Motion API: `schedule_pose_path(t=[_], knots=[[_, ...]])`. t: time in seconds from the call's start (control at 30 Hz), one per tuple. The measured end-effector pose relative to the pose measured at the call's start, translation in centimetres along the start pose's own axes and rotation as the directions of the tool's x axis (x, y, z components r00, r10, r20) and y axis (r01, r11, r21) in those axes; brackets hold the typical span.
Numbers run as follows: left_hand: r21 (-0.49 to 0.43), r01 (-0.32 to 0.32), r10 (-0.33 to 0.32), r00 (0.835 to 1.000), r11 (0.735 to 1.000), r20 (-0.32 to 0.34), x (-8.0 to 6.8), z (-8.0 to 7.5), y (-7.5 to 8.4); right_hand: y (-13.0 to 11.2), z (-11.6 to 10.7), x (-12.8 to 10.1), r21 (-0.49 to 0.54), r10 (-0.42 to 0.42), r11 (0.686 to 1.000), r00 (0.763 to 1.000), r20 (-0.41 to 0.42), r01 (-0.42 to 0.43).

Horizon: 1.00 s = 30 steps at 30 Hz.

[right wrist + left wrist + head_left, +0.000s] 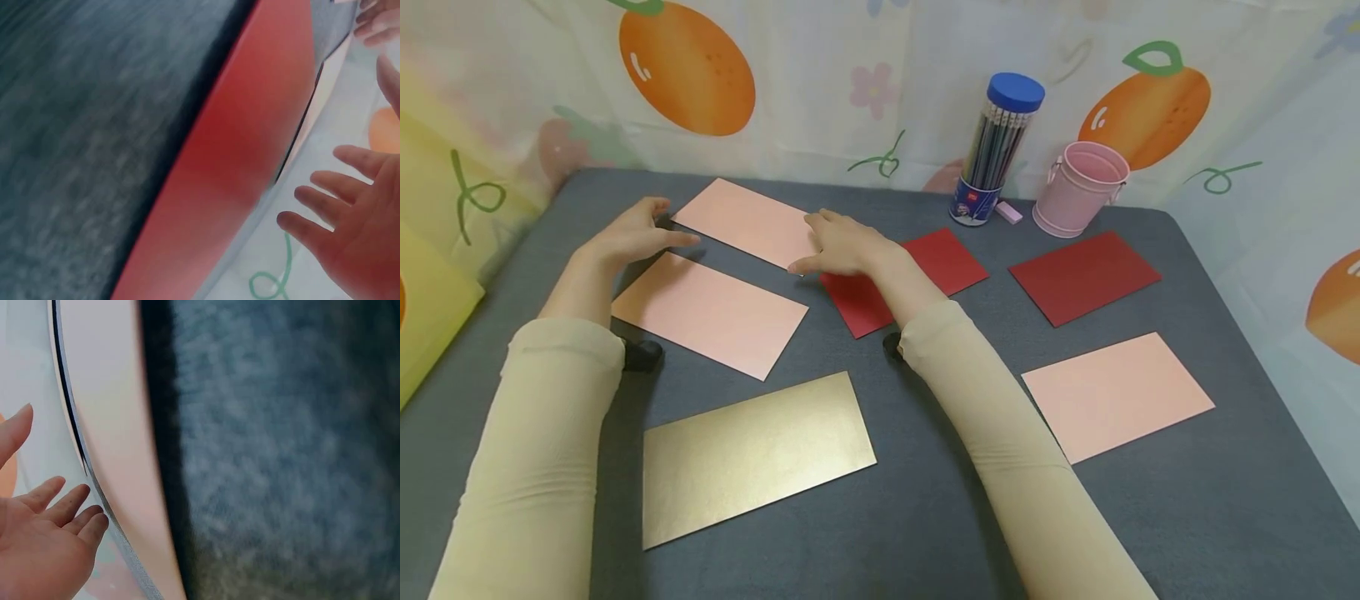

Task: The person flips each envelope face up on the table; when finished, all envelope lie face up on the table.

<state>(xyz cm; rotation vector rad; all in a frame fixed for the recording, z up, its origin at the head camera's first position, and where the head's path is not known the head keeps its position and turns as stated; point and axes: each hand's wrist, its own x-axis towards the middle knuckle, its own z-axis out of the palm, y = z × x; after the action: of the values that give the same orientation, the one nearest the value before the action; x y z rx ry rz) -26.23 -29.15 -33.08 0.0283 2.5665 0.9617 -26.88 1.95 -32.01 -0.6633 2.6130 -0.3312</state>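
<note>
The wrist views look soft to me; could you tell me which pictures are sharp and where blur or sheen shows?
Head view: sharp and evenly lit, with a soft sheen on the gold card and faint shadows under both arms. Left wrist view: the grey mat is blurred, the left hand fairly clear. Right wrist view: the red card and mat are smeared, the right hand soft.

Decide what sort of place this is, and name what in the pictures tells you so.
Probably a home craft or stationery table: coloured envelopes or cards such as the gold one lie on a grey felt mat, a tube of pencils stands by a pink bucket, and fruit-print fabric hangs behind.
</note>
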Motion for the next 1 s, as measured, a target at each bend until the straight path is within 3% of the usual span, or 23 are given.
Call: schedule_pose_path(t=[0.27, 0.8, 1.0], knots=[[0.044, 0.004, -0.005, 1.000, 0.999, 0.022, 0.3, 0.2, 0.4, -0.5, 0.4, 0.7, -0.059, -0.016, 0.998, 0.997, 0.073, 0.020], [0.015, 0.001, -0.002, 0.999, 1.000, 0.051, 0.2, 0.4, 0.3, 0.2, 0.9, 0.7, -0.119, -0.063, 0.991, 0.997, 0.048, 0.069], [-0.021, -0.021, 0.021, 1.000, 1.000, 0.002, -0.1, 0.3, 0.1, 0.2, 1.1, 0.7, -0.120, -0.068, 0.990, 0.997, 0.037, 0.073]])
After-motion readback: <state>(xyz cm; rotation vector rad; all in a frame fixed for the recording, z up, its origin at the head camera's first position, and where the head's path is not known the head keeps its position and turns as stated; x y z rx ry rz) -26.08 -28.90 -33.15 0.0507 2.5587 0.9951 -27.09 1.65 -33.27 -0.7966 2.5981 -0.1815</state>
